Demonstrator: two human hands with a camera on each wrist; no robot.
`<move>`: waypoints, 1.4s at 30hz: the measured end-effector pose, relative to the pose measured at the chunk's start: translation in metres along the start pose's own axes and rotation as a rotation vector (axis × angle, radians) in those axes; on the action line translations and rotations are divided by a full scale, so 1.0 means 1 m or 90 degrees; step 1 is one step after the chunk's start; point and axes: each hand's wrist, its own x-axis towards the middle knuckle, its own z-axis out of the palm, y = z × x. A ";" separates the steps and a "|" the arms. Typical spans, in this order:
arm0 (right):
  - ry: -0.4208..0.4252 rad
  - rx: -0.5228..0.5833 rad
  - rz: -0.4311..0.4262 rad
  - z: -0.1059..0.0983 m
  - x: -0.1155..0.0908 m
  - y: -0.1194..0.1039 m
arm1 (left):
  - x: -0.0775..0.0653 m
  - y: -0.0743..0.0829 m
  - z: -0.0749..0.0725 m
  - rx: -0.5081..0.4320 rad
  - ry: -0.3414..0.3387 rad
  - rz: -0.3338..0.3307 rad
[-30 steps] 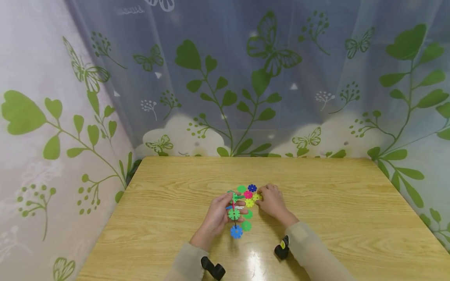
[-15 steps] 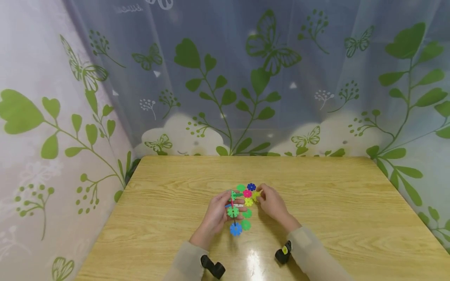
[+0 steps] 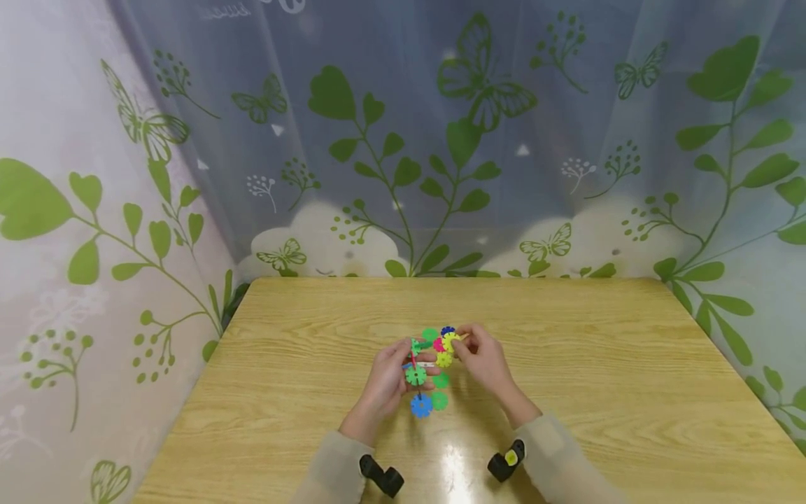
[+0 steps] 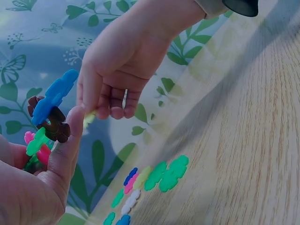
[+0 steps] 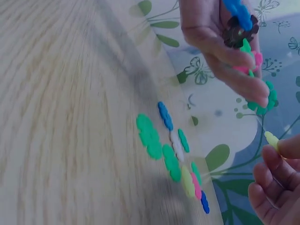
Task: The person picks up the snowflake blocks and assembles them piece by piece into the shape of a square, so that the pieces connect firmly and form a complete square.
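Yellow disc [image 5: 271,138] between the right fingers [image 5: 272,157]

Toward six o'clock in the head view, the discs [image 3: 421,405] are looking like smooth plastic, and the wooden-looking table [image 3: 567,350] is showing grain and a glossy glare. At twelve o'clock, the curtain [image 3: 403,91] is hanging as folded cloth; toward five, the right sleeve [image 3: 563,458] is looking matt.

Home-like nook, butterfly-and-leaf printed curtains [image 3: 390,175] behind and beside, a wood-grain table [image 3: 567,336]
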 end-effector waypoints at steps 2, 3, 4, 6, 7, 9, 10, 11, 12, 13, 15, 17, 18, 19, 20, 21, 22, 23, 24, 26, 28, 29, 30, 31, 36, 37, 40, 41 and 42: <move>-0.001 0.039 0.008 0.001 -0.001 -0.003 | 0.000 0.000 0.000 -0.005 0.000 0.001; -0.001 0.056 0.011 0.002 -0.001 -0.005 | -0.001 0.001 0.001 -0.006 0.001 0.002; -0.003 0.075 0.014 0.002 -0.002 -0.007 | -0.001 0.001 0.001 -0.009 0.000 0.002; -0.007 0.102 0.012 0.003 -0.004 -0.014 | -0.001 0.001 0.001 -0.013 -0.001 0.003; -0.009 0.115 0.013 0.004 -0.005 -0.018 | -0.001 0.001 0.001 -0.016 -0.003 0.004; -0.015 0.141 0.018 0.004 -0.007 -0.028 | -0.002 0.001 0.001 -0.018 -0.006 0.005; -0.018 0.150 0.023 0.004 -0.008 -0.032 | -0.002 0.001 0.001 -0.019 -0.008 0.006; -0.021 0.156 0.030 0.004 -0.009 -0.036 | -0.002 0.001 0.001 -0.021 -0.009 0.007; -0.023 0.161 0.034 0.005 -0.010 -0.039 | -0.002 0.001 0.001 -0.021 -0.011 0.008; -0.022 0.170 0.045 0.005 -0.010 -0.040 | -0.002 0.001 0.001 -0.022 -0.012 0.009; -0.020 0.182 0.057 0.007 -0.009 -0.040 | -0.002 0.001 0.001 -0.021 -0.015 0.013; -0.015 0.201 0.073 0.011 -0.007 -0.035 | -0.002 0.001 0.001 -0.022 -0.015 0.014; -0.011 0.208 0.079 0.012 -0.006 -0.031 | -0.002 0.000 0.001 -0.021 -0.015 0.014; -0.009 0.215 0.087 0.014 -0.006 -0.028 | -0.002 0.000 0.002 -0.020 -0.015 0.014; -0.006 0.221 0.095 0.015 -0.005 -0.025 | -0.002 0.000 0.002 -0.018 -0.015 0.014; -0.004 0.224 0.101 0.017 -0.004 -0.022 | -0.001 0.000 0.002 -0.015 -0.015 0.016; -0.003 0.227 0.107 0.018 -0.003 -0.019 | -0.001 0.000 0.003 -0.013 -0.014 0.015; -0.001 0.229 0.110 0.020 -0.003 -0.018 | -0.001 -0.001 0.003 -0.009 -0.013 0.015; 0.001 0.229 0.112 0.020 -0.003 -0.017 | -0.001 -0.001 0.004 -0.003 -0.014 0.016; 0.005 0.236 0.112 0.021 -0.004 -0.019 | 0.000 -0.001 0.005 0.009 -0.012 0.018; 0.004 0.243 0.107 0.020 -0.006 -0.025 | -0.001 -0.002 0.005 0.021 -0.010 0.016; 0.002 0.247 0.107 0.019 -0.007 -0.028 | -0.001 -0.002 0.006 0.027 -0.009 0.015; -0.002 0.249 0.105 0.017 -0.008 -0.031 | -0.001 -0.002 0.006 0.033 -0.007 0.014; -0.008 0.252 0.097 0.016 -0.009 -0.033 | -0.001 -0.002 0.006 0.038 -0.004 0.012; -0.042 0.261 0.090 0.012 -0.011 -0.032 | -0.001 -0.003 0.005 0.065 -0.004 -0.001; -0.048 0.260 0.088 0.011 -0.011 -0.029 | -0.002 -0.004 0.005 0.072 -0.006 -0.002; -0.060 0.255 0.101 0.012 -0.010 -0.022 | -0.003 -0.004 0.005 0.083 -0.012 -0.004; -0.062 0.258 0.102 0.013 -0.009 -0.018 | -0.003 -0.005 0.005 0.084 -0.014 -0.002; -0.063 0.262 0.104 0.014 -0.009 -0.015 | -0.003 -0.005 0.005 0.084 -0.015 -0.003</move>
